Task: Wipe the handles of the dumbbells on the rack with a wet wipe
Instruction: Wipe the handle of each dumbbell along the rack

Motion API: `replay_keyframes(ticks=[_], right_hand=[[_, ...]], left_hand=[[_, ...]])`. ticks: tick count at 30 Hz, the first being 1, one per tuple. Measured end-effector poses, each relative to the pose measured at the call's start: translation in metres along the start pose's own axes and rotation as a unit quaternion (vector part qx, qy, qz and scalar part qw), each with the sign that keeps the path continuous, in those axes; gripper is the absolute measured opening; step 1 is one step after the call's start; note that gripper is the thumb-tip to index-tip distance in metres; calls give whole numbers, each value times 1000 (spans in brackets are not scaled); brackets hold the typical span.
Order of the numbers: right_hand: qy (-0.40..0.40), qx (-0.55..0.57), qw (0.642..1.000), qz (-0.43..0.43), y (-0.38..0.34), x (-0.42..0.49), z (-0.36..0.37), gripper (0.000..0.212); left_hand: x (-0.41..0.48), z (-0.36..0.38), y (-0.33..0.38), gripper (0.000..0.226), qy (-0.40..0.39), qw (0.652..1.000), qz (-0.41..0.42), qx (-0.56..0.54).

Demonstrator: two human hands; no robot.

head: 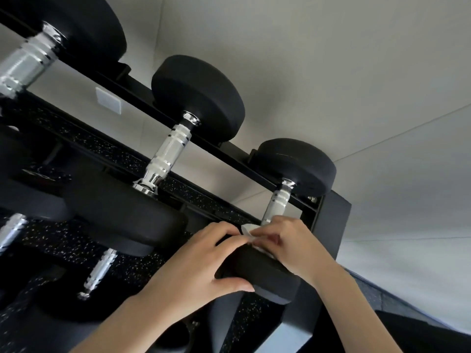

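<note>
Chrome handle (279,200) of smallest dumbbell (295,166) was seen at lower centre-right of frame, at end of rack (334,217). Long axis ran from near head (260,275) up and slightly right to far head. Wet wipe (247,231) was pinched in curled fingers of right hand (290,244) at handle's near end. Near head was gripped by left hand (193,266), thumb underneath. Bare chrome lay just above right fingers; right hand nearer. Upward stroke along axis judged needed.

pale grey wall (331,59) w/ small white sq. plate (108,100); thin line (407,132) crossing wall at rt; black speckled floor (58,238) below.
</note>
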State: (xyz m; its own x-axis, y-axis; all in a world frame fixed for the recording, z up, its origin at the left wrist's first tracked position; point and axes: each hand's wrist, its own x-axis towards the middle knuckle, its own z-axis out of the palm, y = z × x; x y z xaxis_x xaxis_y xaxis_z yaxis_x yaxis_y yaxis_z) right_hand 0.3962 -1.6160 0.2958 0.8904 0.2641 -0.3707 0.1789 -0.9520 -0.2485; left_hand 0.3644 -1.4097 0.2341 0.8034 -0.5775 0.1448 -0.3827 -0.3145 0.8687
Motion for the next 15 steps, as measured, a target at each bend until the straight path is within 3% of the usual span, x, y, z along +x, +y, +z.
replay_keyframes(ticks=[8,15], right_hand=[[-67,-71,995,33,-5,2,-7,30],[-98,-115,987,55,-11,12,-12,24]], left_hand=[[3,3,-10,59,-9,997,-36,-71],[3,3,-13,59,-4,997,-40,-69]])
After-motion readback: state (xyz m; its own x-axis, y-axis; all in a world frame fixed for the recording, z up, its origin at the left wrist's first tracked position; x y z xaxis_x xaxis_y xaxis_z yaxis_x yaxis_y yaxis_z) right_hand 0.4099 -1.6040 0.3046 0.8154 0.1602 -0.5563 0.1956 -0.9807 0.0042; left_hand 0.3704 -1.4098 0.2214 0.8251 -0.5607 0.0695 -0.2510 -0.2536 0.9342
